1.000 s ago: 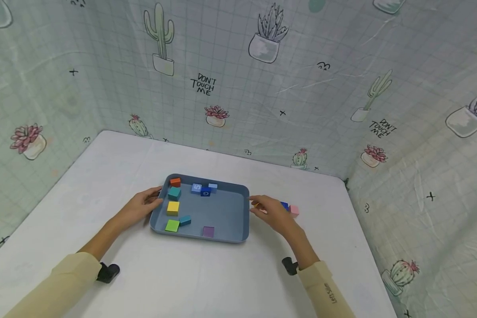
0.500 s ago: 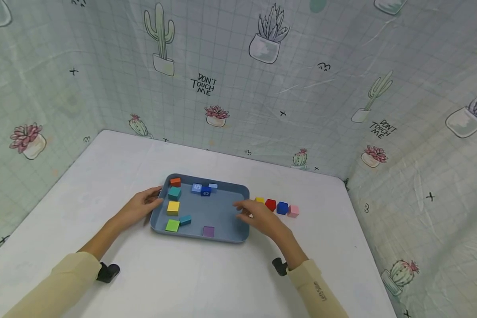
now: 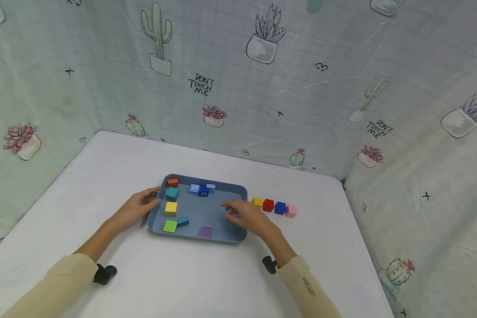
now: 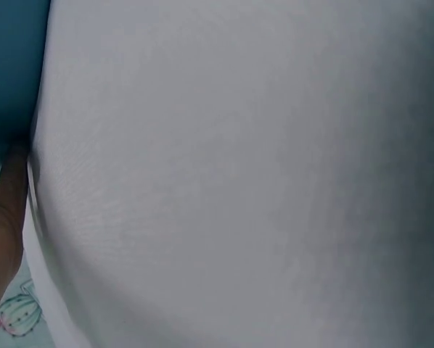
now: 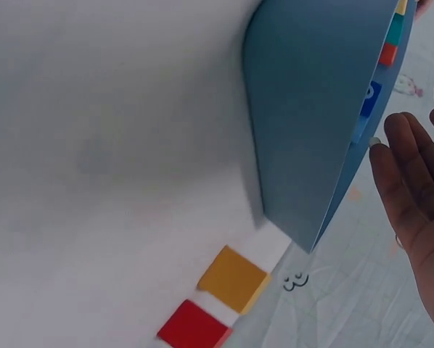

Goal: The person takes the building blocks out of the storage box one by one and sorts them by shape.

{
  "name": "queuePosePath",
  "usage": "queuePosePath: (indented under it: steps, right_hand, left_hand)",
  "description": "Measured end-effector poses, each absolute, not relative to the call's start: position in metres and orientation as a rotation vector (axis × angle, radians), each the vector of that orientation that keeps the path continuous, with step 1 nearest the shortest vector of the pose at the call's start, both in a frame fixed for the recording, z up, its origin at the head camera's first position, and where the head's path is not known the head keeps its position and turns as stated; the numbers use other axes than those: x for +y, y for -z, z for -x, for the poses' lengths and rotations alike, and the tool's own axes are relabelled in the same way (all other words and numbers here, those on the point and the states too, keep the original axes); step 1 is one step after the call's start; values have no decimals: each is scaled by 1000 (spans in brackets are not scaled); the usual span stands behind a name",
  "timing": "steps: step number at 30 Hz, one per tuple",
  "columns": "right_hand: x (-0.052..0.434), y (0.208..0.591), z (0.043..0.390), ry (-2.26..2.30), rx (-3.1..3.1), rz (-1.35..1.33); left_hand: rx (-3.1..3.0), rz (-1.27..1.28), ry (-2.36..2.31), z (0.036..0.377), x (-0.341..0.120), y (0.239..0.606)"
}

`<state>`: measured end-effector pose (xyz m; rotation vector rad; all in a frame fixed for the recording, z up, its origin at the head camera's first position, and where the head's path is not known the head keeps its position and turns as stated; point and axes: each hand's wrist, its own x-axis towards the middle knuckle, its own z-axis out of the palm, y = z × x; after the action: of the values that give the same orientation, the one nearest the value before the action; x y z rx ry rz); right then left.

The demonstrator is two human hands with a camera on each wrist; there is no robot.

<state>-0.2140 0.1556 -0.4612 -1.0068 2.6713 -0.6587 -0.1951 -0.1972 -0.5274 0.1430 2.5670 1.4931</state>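
Tray: the grey-blue tray [image 3: 222, 229] lies flat on the white counter [image 3: 175, 282], between the two hands; nine blocks are in it
Left hand: the left hand [image 3: 133, 211] is at the left wall of the tray and touches it; its fingers are extended and relaxed
Right hand: the right hand [image 3: 248, 217] is over the right part of the tray; its fingers are loosely bent and parted, gripping nothing
Blocks along the left side: an orange block [image 3: 172, 182], a teal block [image 3: 172, 194], a yellow block [image 3: 171, 209] and a lime block [image 3: 170, 226]; a blue-green block [image 3: 183, 221] is just beside the lime one
Blocks at the far wall: a light blue block with a 5 [image 3: 194, 189], a dark blue block [image 3: 203, 192] and a smaller light blue block [image 3: 211, 187], close together
Block near the front wall: a purple block [image 3: 206, 232]
Row outside, at right: a second yellow block [image 3: 257, 202], a red block [image 3: 268, 205], a blue block [image 3: 280, 208], a pink block [image 3: 291, 211]
Backdrop: cloth [image 3: 230, 145] printed with cacti
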Motion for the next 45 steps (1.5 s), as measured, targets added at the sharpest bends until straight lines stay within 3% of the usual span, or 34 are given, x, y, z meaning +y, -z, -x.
queuePosePath:
  steps: [45]
  right_hand:
    - [95, 479, 217, 681, 2735, 893]
  left_hand:
    - [2585, -164, -1504, 193, -197, 527]
